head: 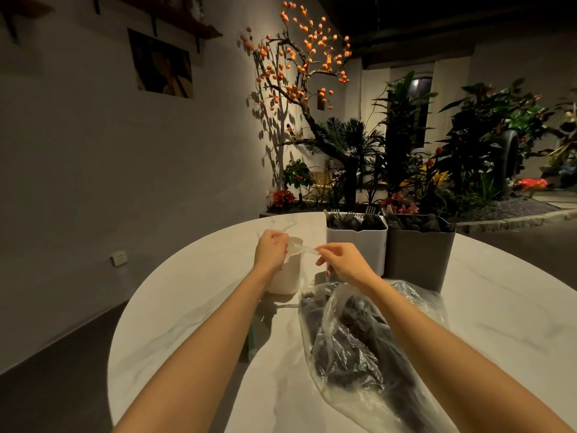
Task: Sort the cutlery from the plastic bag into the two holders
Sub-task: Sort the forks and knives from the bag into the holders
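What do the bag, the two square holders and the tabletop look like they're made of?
The bag is thin clear plastic film: crinkled, glossy, with dark cutlery showing through. The white holder and the grey holder look like moulded plastic with a matt finish, judging by smooth walls and rounded corners, though I can't be sure. The table looks like polished white marble or an imitation: grey veins and a soft sheen.

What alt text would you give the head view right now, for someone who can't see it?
Both hands, left hand and right hand, pinch a thin clear strip above a white cup on a round marble table. A plastic bag of dark cutlery lies nearer; a white holder with forks and a grey holder stand behind.
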{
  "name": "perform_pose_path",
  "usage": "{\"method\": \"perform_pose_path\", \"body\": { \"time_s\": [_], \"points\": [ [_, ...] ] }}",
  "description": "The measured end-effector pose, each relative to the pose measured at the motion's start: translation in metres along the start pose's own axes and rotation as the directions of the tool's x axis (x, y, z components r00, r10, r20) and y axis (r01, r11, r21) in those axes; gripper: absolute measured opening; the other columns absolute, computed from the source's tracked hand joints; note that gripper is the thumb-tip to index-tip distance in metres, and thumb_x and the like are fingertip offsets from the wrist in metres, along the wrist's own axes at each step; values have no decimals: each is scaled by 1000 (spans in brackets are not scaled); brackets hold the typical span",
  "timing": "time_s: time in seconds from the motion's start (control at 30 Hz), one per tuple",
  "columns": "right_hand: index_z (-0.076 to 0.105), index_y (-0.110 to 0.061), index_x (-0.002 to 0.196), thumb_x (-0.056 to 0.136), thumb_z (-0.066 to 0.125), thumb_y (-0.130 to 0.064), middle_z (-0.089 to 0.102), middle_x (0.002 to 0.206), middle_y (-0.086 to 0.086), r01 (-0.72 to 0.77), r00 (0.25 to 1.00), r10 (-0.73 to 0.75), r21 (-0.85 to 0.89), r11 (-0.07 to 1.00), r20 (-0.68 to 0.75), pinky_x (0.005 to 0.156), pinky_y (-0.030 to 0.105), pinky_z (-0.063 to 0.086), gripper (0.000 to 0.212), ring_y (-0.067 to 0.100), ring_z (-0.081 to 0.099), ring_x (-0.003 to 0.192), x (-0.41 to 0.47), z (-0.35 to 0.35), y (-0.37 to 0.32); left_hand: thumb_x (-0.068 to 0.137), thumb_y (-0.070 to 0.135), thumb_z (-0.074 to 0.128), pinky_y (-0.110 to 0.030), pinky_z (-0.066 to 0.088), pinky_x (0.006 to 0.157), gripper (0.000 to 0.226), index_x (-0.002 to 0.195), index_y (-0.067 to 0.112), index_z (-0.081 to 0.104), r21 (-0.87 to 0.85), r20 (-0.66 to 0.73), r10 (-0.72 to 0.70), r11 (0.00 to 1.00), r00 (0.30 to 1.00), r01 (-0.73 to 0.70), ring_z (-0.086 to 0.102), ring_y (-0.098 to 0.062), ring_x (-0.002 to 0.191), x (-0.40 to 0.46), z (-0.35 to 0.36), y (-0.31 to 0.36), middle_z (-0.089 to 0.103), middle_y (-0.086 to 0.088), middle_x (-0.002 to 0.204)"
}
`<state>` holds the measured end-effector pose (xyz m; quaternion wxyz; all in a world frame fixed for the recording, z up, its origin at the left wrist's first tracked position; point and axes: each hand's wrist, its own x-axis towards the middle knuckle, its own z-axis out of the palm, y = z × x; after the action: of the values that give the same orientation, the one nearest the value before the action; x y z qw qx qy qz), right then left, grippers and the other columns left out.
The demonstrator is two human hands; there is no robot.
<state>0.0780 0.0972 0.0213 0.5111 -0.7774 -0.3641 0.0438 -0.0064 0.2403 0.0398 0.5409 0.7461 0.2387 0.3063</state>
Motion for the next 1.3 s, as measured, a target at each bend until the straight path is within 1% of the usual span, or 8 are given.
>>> {"method": "perform_pose_path", "body": {
  "time_s": [0.1,0.27,0.37,0.47,0.8,1.03,1.13,1.3],
  "points": [
    [68,-13,111,100,43,-14,69,81,2,15,1000,-15,-13,1000,-22,56,28,51,27,9,58,50,4,3,1,102,24,40,-23,43,70,20,116,14,51,86,-143,75,994,987,-63,52,-18,98,8,-12,-2,56,-6,112],
    [69,-13,106,100,39,-10,69,71,5,71,997,-69,72,995,-31,54,20,47,30,9,54,49,3,10,5,104,26,33,-36,49,85,14,110,20,44,349,-267,251,925,930,-149,52,-22,100,20,-20,-5,58,-7,112],
    [69,-16,103,100,39,-10,68,68,4,76,997,-74,90,993,-26,52,17,45,30,13,55,54,5,15,9,104,22,30,-37,36,88,21,118,18,46,677,-95,350,709,932,-197,51,-25,102,28,-18,-9,58,-8,113],
    [68,-16,103,100,39,-9,67,67,5,68,998,-67,94,993,-16,50,16,44,30,15,55,56,8,16,15,103,20,27,-38,28,85,22,115,22,46,796,117,336,532,935,-290,47,-25,106,30,-10,-15,58,-8,115],
    [68,-17,102,100,40,-10,68,72,10,28,999,-30,106,994,16,54,19,49,28,18,58,62,13,19,27,102,18,21,-41,25,96,34,118,19,51,784,248,277,506,928,-360,47,-22,108,47,-9,-4,59,-7,116],
    [68,-15,104,100,40,-9,69,75,13,1,998,-8,96,995,68,58,24,52,28,23,61,66,15,20,33,101,24,20,-47,21,102,47,139,30,48,856,383,144,315,912,-409,36,-24,126,46,-5,-17,48,-4,140],
    [68,-15,105,100,41,-11,69,75,12,-5,997,-2,92,996,71,60,25,53,28,22,61,66,15,19,33,102,28,24,-45,24,100,45,143,34,41,841,316,212,388,925,-376,36,-25,123,47,-6,-19,47,-8,133],
    [68,-14,102,99,51,-23,68,72,5,48,998,-51,89,995,34,53,18,46,20,13,56,55,10,13,18,103,32,29,-40,24,99,32,120,22,54,724,267,354,540,896,-430,37,-21,118,36,1,-12,49,-2,127]
  ]
}}
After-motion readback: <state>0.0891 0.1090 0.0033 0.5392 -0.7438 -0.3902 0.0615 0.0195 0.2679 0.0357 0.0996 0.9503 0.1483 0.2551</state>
